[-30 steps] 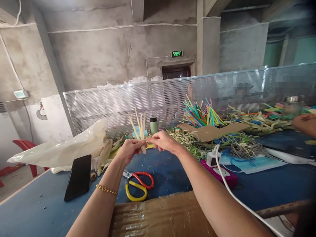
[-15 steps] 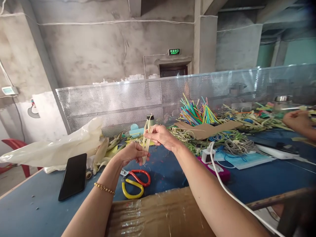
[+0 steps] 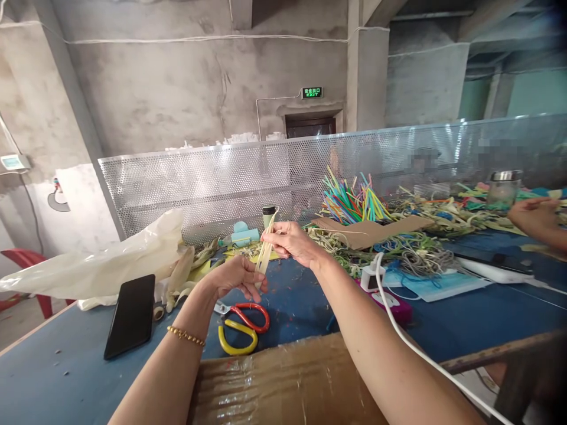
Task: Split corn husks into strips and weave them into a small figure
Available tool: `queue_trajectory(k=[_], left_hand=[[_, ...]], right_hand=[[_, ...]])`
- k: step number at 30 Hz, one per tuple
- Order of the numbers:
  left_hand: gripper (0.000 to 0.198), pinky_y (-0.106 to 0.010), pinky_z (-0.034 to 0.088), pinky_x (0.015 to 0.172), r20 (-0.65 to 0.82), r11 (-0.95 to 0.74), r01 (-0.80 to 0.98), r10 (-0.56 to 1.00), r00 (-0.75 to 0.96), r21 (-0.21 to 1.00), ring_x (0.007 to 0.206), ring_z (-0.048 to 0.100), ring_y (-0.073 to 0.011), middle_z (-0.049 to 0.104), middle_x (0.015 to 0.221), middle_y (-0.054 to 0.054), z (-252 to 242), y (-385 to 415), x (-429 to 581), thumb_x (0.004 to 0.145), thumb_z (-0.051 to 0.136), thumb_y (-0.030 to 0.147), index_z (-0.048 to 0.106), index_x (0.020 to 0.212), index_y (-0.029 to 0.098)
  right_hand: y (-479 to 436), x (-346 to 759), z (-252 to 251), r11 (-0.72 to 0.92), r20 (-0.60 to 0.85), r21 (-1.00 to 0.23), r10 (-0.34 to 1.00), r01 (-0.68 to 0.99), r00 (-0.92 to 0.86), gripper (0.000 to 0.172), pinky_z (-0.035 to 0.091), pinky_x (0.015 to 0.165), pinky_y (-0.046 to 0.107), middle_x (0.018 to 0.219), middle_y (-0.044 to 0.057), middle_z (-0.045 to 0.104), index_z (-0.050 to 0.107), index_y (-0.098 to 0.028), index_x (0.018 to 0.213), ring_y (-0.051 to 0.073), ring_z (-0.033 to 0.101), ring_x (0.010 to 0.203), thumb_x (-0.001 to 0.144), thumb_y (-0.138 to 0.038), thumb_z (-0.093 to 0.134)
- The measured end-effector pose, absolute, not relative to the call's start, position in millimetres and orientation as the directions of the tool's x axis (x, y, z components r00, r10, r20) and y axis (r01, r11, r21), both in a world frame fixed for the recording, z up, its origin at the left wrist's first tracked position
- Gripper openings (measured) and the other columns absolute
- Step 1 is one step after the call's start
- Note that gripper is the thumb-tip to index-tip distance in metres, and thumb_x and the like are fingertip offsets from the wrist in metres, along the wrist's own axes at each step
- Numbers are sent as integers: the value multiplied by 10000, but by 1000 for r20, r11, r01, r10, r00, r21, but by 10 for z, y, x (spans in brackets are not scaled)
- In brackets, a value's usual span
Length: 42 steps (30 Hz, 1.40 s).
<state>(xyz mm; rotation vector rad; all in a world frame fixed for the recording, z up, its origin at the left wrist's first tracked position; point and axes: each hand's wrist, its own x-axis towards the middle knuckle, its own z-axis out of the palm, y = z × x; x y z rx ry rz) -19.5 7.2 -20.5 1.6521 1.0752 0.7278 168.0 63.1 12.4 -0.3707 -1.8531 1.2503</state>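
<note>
Pale yellow, flat strips (image 3: 267, 251), husk-like in look, stand tilted between my two hands above the blue table. My right hand (image 3: 295, 241) pinches them near the upper part between thumb and fingers. At their lower end my left hand (image 3: 234, 276) has its thumb and fingers closed on the strips, its other fingers curled loosely. Just below the left hand lies a pair of scissors (image 3: 253, 307) with one red and one yellow handle loop; part of its blades is hidden by that hand.
A black phone (image 3: 132, 317) and a pale plastic bag (image 3: 115, 260) lie at left. Brown cardboard (image 3: 283, 383) is in front. Behind are a dark-capped bottle (image 3: 268, 211), colourful sticks (image 3: 354, 200) and tangled strips (image 3: 411, 257). A white cable (image 3: 394, 319) runs right, near another person's hand (image 3: 534, 213).
The strips have tilted further, their tops leaning right. My right hand has shifted slightly right, and the fingers of my left hand have loosened a little at the lower end.
</note>
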Motion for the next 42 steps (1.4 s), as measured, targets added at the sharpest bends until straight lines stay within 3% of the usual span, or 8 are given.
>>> queue_trajectory(k=[7,16,23,29,34,36,39,42], left_hand=[[224,-285,548,605,-33,-84,285,923,383,955,637,711,-224,727,715,-175,-254,133,-280,710,760,314,730,684,93],[225,-269,515,556,-37,-105,375,936,351,921,594,686,-201,713,632,-105,-241,133,-312,696,753,346,693,628,140],[373,-225,434,457,73,-228,403,928,364,886,468,609,-144,643,579,-41,-201,60,-176,795,638,464,696,958,133],[381,-214,400,432,75,-269,428,906,416,863,429,514,-106,603,556,-49,-218,81,-196,818,595,492,664,698,136],[370,-213,373,428,28,-202,369,904,426,907,415,476,-88,589,565,-45,-213,97,-243,831,594,473,636,698,130],[349,-210,366,438,39,-166,287,915,402,944,429,484,-83,589,581,-41,-192,94,-252,835,602,451,628,718,124],[306,-203,365,450,66,-119,128,930,362,985,439,493,-74,586,602,-29,-172,106,-265,837,617,414,613,756,119],[278,-201,366,447,76,-97,41,930,360,994,434,488,-70,584,597,-26,-186,126,-273,828,636,383,600,753,118]], right_hand=[[660,1771,153,478,482,-862,664,-171,-571,271,373,374,179,628,-1,587,600,-126,752,48,464,441,720,-356,740],[675,1787,170,518,498,-847,696,-118,-518,285,378,362,179,560,-22,535,595,-118,741,49,456,429,708,-353,753],[742,1842,171,485,483,-866,751,-121,-450,221,353,331,179,547,-2,542,595,-119,685,42,429,395,721,-290,731],[754,1857,177,403,434,-900,795,-164,-425,194,285,319,176,541,0,532,591,-119,672,27,376,379,705,-239,741],[838,1942,261,439,519,-804,847,-401,-112,228,372,390,193,657,25,603,581,-148,766,47,449,443,780,-347,692],[873,1980,257,460,505,-805,863,-376,-25,276,370,387,200,676,30,613,594,-151,819,54,457,438,830,-425,631],[837,1962,183,401,431,-902,847,-160,-312,318,297,348,194,630,18,581,642,-126,837,44,403,404,814,-444,653],[709,1831,88,367,212,-930,599,29,-772,296,244,350,177,626,-2,562,674,-117,879,24,343,411,731,-361,755]])
